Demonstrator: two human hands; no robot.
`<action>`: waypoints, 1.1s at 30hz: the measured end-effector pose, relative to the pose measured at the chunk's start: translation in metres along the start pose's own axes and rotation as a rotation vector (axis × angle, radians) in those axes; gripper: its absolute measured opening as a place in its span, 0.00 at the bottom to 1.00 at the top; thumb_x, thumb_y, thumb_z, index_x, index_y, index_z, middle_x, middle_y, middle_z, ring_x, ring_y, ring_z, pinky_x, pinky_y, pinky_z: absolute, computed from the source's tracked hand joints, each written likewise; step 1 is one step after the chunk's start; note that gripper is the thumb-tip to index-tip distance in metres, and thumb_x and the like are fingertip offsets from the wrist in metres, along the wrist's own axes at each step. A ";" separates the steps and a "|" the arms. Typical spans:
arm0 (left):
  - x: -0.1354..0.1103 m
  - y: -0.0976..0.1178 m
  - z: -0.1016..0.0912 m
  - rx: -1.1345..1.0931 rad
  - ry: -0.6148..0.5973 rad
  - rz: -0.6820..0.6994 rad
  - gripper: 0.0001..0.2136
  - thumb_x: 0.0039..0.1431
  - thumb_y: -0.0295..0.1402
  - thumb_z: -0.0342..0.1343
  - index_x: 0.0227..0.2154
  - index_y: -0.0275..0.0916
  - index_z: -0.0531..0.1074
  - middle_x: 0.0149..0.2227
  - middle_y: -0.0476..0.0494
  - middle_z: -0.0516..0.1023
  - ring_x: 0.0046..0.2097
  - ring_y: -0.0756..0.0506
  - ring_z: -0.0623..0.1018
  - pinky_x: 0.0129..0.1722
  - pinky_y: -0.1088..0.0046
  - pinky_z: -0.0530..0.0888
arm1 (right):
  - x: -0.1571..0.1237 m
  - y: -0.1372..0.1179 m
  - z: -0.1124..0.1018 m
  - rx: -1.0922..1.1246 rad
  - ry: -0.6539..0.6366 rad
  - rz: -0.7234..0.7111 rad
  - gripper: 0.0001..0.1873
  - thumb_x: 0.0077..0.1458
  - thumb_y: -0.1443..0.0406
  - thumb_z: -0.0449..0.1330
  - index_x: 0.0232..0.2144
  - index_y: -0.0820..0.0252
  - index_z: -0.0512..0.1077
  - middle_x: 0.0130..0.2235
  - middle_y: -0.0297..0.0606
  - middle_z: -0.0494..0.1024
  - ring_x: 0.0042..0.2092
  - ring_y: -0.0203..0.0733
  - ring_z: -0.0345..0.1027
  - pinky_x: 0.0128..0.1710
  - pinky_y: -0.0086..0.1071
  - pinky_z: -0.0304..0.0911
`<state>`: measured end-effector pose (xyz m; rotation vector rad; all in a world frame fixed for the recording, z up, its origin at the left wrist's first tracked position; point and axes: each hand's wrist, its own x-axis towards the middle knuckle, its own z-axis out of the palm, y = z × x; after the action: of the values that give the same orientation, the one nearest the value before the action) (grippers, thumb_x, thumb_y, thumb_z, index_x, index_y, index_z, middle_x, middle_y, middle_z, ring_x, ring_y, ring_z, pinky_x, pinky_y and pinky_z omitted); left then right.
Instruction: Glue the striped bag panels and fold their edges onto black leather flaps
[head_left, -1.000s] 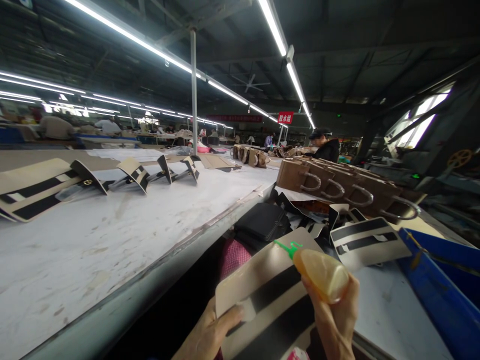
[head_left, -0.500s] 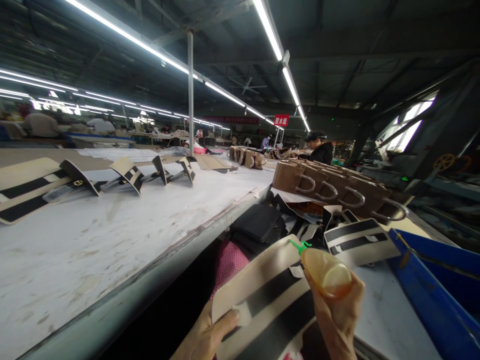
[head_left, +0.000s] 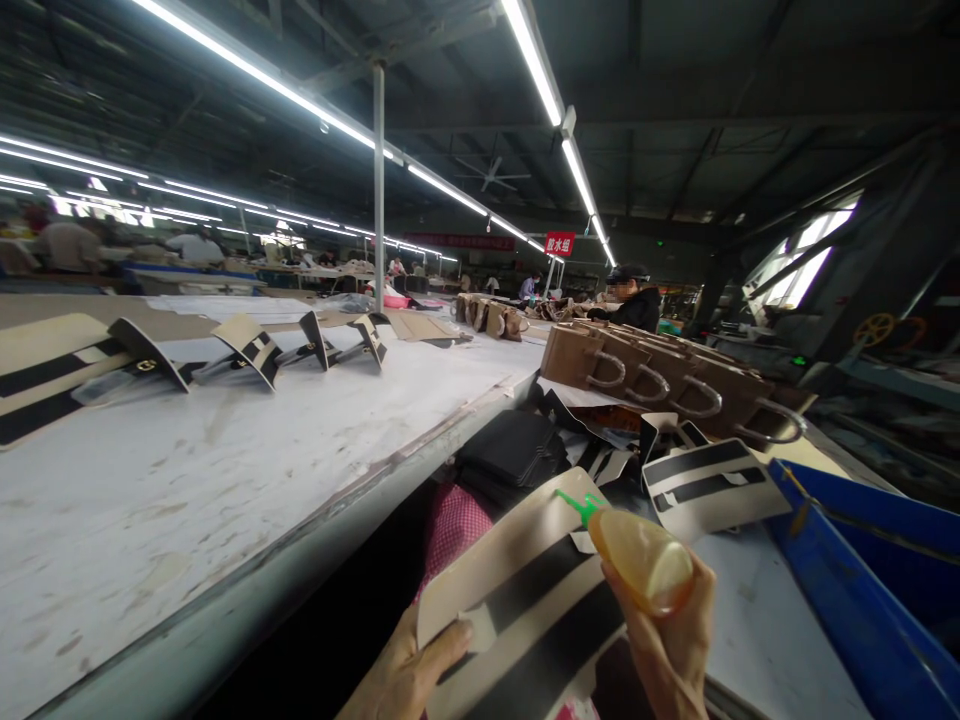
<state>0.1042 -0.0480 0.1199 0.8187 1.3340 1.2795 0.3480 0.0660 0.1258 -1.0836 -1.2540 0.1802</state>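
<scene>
My left hand [head_left: 424, 655] grips the lower left edge of a beige panel with black stripes [head_left: 517, 560], its thumb lying on top. The panel is held tilted over my lap, and small pale tabs show on its stripes. In my right hand [head_left: 667, 640] is a glue bottle [head_left: 641, 555], translucent with amber liquid inside and a green nozzle. The bottle lies tilted, its nozzle pointing left over the upper part of the panel. Whether the tip touches the surface I cannot tell.
On the white table [head_left: 300, 460] at left, several folded striped panels [head_left: 244, 345] stand in a row. Black pieces [head_left: 514, 450] are stacked beyond my lap. Brown bags [head_left: 660, 370] with wrapped handles stand at right, near a loose striped panel [head_left: 712, 485] and a blue bin [head_left: 840, 570].
My right hand and the glue bottle have shifted slightly left and down, with the nozzle moving left along the panel's upper part. My left hand keeps its hold.
</scene>
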 end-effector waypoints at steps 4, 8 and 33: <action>0.004 -0.007 -0.005 -0.030 -0.013 -0.002 0.27 0.52 0.47 0.65 0.51 0.36 0.74 0.51 0.36 0.81 0.58 0.30 0.74 0.60 0.54 0.66 | 0.007 -0.002 0.002 0.005 0.079 0.015 0.40 0.40 0.50 0.72 0.51 0.58 0.63 0.44 0.37 0.67 0.41 0.46 0.64 0.40 0.39 0.63; 0.006 -0.010 -0.008 0.005 -0.083 -0.019 0.28 0.54 0.48 0.63 0.54 0.37 0.73 0.56 0.37 0.77 0.60 0.31 0.72 0.61 0.55 0.64 | 0.020 0.004 0.006 0.007 0.144 0.010 0.42 0.40 0.49 0.72 0.52 0.58 0.62 0.44 0.37 0.67 0.42 0.47 0.64 0.41 0.41 0.62; 0.008 -0.007 -0.007 -0.097 -0.043 0.043 0.23 0.52 0.46 0.65 0.48 0.39 0.78 0.52 0.38 0.79 0.57 0.32 0.75 0.59 0.58 0.68 | -0.012 -0.054 0.011 0.061 -0.010 0.119 0.36 0.43 0.47 0.69 0.49 0.56 0.64 0.45 0.39 0.69 0.44 0.50 0.66 0.43 0.44 0.65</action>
<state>0.0968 -0.0431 0.1101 0.8065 1.2163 1.3429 0.3119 0.0360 0.1566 -1.1060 -1.1863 0.3124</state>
